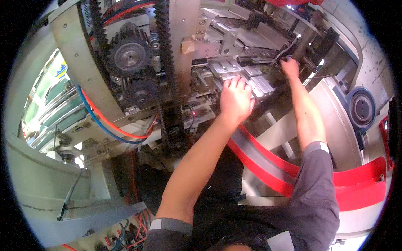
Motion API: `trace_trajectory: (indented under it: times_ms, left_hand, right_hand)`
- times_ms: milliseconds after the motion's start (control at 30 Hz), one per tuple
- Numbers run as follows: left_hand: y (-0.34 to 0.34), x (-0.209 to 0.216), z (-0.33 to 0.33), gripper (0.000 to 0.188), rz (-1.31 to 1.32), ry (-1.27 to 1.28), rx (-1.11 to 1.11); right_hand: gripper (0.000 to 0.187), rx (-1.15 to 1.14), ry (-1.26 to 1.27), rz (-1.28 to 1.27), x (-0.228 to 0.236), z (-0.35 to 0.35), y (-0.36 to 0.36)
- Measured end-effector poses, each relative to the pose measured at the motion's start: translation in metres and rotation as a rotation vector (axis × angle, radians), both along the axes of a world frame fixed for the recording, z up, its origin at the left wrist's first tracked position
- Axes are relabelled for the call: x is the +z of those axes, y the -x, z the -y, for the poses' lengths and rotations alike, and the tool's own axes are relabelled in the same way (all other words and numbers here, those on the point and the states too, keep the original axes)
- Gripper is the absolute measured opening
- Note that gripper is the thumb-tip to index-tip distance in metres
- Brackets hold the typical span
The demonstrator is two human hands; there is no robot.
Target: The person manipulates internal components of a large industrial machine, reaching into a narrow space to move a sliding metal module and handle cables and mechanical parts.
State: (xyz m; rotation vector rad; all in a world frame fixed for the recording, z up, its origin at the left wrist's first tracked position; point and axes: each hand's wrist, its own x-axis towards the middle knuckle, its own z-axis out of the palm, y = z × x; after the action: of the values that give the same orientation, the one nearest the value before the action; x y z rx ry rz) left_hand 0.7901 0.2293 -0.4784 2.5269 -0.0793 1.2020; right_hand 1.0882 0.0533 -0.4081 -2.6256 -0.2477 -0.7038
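Head view: your left hand (237, 97) is held palm down, its bent fingers over the near edge of the silver, stepped metal plate assembly (261, 85) in the middle of the machine. Its fingers lie close together; whether the grip pinches the plate assembly or only rests on it, I cannot tell. Your right hand (289, 67) reaches farther in, to the right of the plate assembly, with its fingers curled among dark machine parts, near a thin grey cable (289, 49). The fingertips are hidden there, so I cannot tell whether that grip is pinching anything.

To the left of your left hand stand a large dark toothed gear wheel (130, 57) with a grey metal hub and, just beside it, an upright black toothed rack (164, 46). Below the gear wheel, a blue flexible hose (90, 109) and an orange flexible hose (98, 111) curve side by side. A small red light (194, 113) glows between the rack and your left forearm. Beneath your forearms runs a curved red band with a grey middle stripe (264, 163). At the far right sits a round blue-rimmed part with a dark centre (362, 108).
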Motion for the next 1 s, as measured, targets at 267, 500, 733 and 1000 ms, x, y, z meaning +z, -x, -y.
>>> trace_trajectory:
  times_ms: [267,500,733,1000]
  left_hand:
    - [-0.003,-0.004,0.0,0.04,0.061,0.04,0.007]
    - [-0.007,-0.009,0.002,0.04,0.057,0.042,0.057]
    - [-0.011,-0.01,0.002,0.041,0.03,-0.001,0.111]
    - [-0.008,-0.008,0.0,0.041,-0.02,-0.005,0.106]
  right_hand:
    - [0.047,-0.076,0.363,-0.073,0.003,-0.011,0.024]
    - [0.051,-0.017,0.627,-0.108,0.006,-0.02,0.019]
    - [0.043,0.123,0.742,-0.153,-0.007,-0.01,-0.01]
    - [0.045,0.209,0.725,-0.152,-0.016,-0.004,-0.021]
